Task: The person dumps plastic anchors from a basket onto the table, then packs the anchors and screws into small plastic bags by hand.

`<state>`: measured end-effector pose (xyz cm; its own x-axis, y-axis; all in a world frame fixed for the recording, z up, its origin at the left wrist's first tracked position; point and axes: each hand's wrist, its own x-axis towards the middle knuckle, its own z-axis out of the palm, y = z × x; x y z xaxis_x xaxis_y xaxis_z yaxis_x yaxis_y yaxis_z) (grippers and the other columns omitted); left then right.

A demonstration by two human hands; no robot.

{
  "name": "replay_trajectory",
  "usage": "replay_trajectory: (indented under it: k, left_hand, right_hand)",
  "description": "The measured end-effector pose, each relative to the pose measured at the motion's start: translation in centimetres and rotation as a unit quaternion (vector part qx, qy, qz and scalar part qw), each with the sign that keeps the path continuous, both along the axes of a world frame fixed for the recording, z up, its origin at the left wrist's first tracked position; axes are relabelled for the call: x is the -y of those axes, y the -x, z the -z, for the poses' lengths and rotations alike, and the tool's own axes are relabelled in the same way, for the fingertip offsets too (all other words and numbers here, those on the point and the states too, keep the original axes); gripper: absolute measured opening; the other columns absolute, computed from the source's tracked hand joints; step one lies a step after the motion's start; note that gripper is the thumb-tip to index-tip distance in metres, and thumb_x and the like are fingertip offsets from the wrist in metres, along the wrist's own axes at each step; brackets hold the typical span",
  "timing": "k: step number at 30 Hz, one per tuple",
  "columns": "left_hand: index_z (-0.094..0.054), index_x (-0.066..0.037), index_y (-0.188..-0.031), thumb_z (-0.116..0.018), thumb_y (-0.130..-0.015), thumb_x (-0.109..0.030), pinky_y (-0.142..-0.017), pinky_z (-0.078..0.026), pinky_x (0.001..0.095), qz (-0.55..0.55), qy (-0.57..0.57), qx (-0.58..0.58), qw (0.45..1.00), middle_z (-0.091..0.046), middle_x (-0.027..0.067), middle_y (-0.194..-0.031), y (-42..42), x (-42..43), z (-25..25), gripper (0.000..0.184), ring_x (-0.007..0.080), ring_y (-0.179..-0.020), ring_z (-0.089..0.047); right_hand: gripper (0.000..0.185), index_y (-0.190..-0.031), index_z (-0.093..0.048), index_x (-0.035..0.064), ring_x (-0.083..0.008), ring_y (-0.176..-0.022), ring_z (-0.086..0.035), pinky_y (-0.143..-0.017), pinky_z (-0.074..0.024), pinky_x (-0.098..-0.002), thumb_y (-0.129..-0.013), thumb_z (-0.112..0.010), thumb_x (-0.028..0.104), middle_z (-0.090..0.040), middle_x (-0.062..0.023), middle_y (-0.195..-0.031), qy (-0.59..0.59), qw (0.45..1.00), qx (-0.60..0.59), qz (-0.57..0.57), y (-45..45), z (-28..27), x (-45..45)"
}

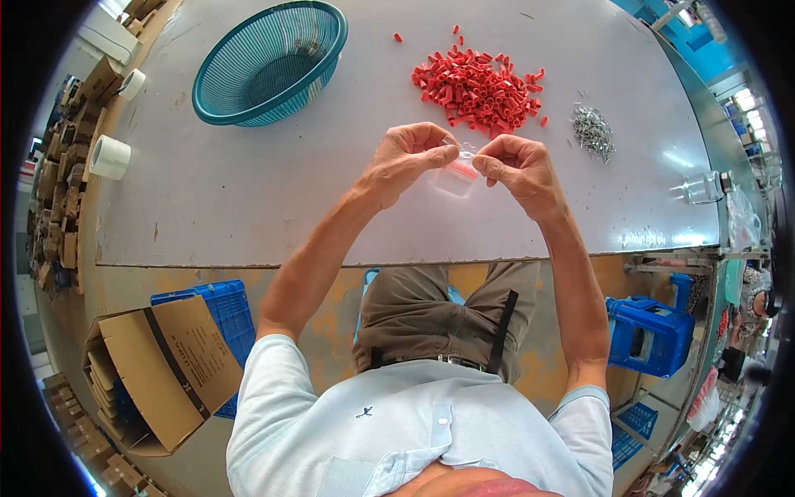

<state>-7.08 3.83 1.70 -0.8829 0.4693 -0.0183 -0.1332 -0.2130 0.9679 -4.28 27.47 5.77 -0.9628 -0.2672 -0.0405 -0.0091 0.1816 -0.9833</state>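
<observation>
Between my two hands, above the white table [290, 203], is a small clear plastic bag [455, 180] with a red stripe near its top. My left hand [414, 157] pinches the bag's upper left corner between thumb and forefinger. On the other side, my right hand [517, 168] pinches the upper right corner. Just beyond my hands lies a heap of small red tubular pieces [480, 87], a few of them scattered around it. A smaller pile of thin silver metal pieces [593, 132] is to the right of the heap.
A green plastic basket [217, 91] stands at the back left. Tape rolls [110, 157] lie along the left edge, and a clear jar [702, 188] is at the right. Below are a cardboard box [195, 352], a blue crate [228, 311] and a blue stool [650, 335].
</observation>
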Motion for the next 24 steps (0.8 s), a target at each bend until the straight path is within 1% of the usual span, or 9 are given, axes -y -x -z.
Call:
replay_trajectory:
  k: [2, 8, 10, 11, 16, 20, 22, 23, 24]
  left_hand:
    - [-0.074, -0.004, -0.106, -0.078, -0.097, -0.018, -0.084, -0.053, 0.0271, 0.000, 0.025, 0.007, 1.000, -0.073, 0.0037, -0.099, 0.0, -0.2, 0.3, 0.017, 0.0096, -0.092, -0.065]
    - [-0.073, -0.004, -0.106, -0.078, -0.098, -0.015, -0.082, -0.053, 0.0253, -0.028, -0.073, 0.027, 0.997, -0.072, 0.0027, -0.091, 0.5, 0.1, 1.6, 0.015, 0.0094, -0.087, -0.065]
    - [-0.071, -0.006, -0.101, -0.080, -0.097, -0.016, -0.077, -0.053, 0.0226, -0.025, -0.101, 0.037, 0.994, -0.070, 0.0016, -0.089, 0.6, 0.3, 1.3, 0.014, 0.0082, -0.085, -0.065]
    - [-0.071, -0.006, -0.101, -0.080, -0.097, -0.016, -0.077, -0.053, 0.0226, -0.025, -0.101, 0.038, 0.994, -0.070, 0.0016, -0.089, 0.5, 0.3, 1.0, 0.014, 0.0082, -0.085, -0.065]
    - [-0.069, -0.009, -0.095, -0.084, -0.093, -0.017, -0.061, -0.048, 0.0210, -0.016, -0.072, 0.041, 0.996, -0.070, -0.0003, -0.089, 0.6, 0.4, 1.0, 0.017, 0.0057, -0.075, -0.061]
    - [-0.069, -0.009, -0.094, -0.085, -0.092, -0.016, -0.061, -0.048, 0.0208, -0.020, -0.065, 0.029, 0.997, -0.071, -0.0001, -0.089, 0.3, -0.3, 1.2, 0.018, 0.0056, -0.075, -0.061]
    - [-0.072, -0.006, -0.099, -0.086, -0.090, -0.016, -0.071, -0.053, 0.0231, 0.007, -0.025, 0.017, 1.000, -0.072, 0.0021, -0.093, 0.1, -0.1, 0.7, 0.019, 0.0080, -0.083, -0.065]
    - [-0.072, -0.006, -0.099, -0.086, -0.090, -0.016, -0.071, -0.053, 0.0231, 0.006, -0.025, 0.017, 1.000, -0.072, 0.0021, -0.093, -0.1, -0.1, 0.4, 0.019, 0.0080, -0.083, -0.065]
    - [-0.073, -0.005, -0.101, -0.086, -0.090, -0.015, -0.076, -0.054, 0.0251, -0.001, -0.017, 0.011, 1.000, -0.073, 0.0031, -0.094, -0.3, -0.3, 0.0, 0.019, 0.0095, -0.087, -0.066]
  right_hand:
    - [0.014, -0.097, -0.077, -0.0008, -0.0082, -0.073, -0.063, -0.066, -0.0536, -0.0246, -0.093, -0.081, 0.012, -0.072, -0.0035, -0.084, 0.002, 1.000, 0.000, 0.004, -0.1, 0.3, -0.1]
    - [0.014, -0.101, -0.077, -0.0013, -0.0092, -0.078, -0.068, -0.070, -0.0569, -0.0247, -0.092, -0.082, 0.008, -0.074, -0.0044, -0.087, 0.048, 0.998, 0.026, -0.015, -0.5, 0.8, 0.1]
    - [0.021, -0.107, -0.076, -0.0015, -0.0103, -0.084, -0.070, -0.075, -0.0586, -0.0258, -0.091, -0.084, 0.010, -0.075, -0.0048, -0.091, 0.028, 0.998, 0.037, -0.030, -0.4, 0.9, -0.4]
    - [0.021, -0.107, -0.076, -0.0015, -0.0103, -0.084, -0.070, -0.075, -0.0586, -0.0258, -0.091, -0.084, 0.010, -0.075, -0.0048, -0.091, 0.029, 0.998, 0.039, -0.030, -0.6, 0.6, -0.4]
    - [0.038, -0.116, -0.074, -0.0013, -0.0130, -0.096, -0.070, -0.086, -0.0589, -0.0304, -0.089, -0.087, 0.023, -0.075, -0.0067, -0.103, 0.024, 0.999, 0.021, -0.010, -0.7, 0.1, -0.4]
    - [0.034, -0.113, -0.076, 0.0017, -0.0129, -0.094, -0.069, -0.087, -0.0579, -0.0307, -0.090, -0.086, 0.025, -0.074, -0.0050, -0.101, 0.006, 0.999, -0.025, -0.031, -0.5, 0.4, 0.4]
    - [0.024, -0.107, -0.078, 0.0042, -0.0123, -0.089, -0.067, -0.085, -0.0568, -0.0304, -0.091, -0.085, 0.020, -0.073, -0.0037, -0.097, -0.051, 0.991, -0.110, -0.048, 0.0, 1.4, 0.7]
    - [0.024, -0.107, -0.078, 0.0042, -0.0123, -0.089, -0.067, -0.085, -0.0568, -0.0304, -0.091, -0.085, 0.020, -0.073, -0.0037, -0.097, -0.051, 0.991, -0.111, -0.049, 0.1, 1.6, 0.6]
    - [0.019, -0.104, -0.079, 0.0046, -0.0122, -0.087, -0.066, -0.084, -0.0563, -0.0304, -0.091, -0.084, 0.018, -0.072, -0.0036, -0.095, -0.053, 0.993, -0.100, -0.040, 0.0, 1.7, 0.3]
